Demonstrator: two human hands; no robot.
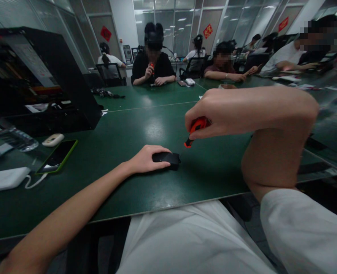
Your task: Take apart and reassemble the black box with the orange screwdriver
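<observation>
My left hand (pixel 150 159) rests on the green table with thumb and fingers closed around a small black box-shaped device (pixel 173 160). The device lies flat, its far right end sticking out of the grip with a small protruding part. Above and to the right of it, my right hand (pixel 205 116) is raised with the wrist bent, wrapped around a red and black screwdriver (pixel 196 127). Its handle tilts down to the left toward the device, apart from it. The screwdriver's shaft cannot be made out.
At left on the table (pixel 123 129) are a green-edged phone (pixel 58 156), a white power bank (pixel 7 179) with a cable, a pale oval case (pixel 53 140) and a clear bottle (pixel 20 139). A large black open cabinet (pixel 80 91) stands behind them. Across sits a person (pixel 153 57) holding a red-handled tool.
</observation>
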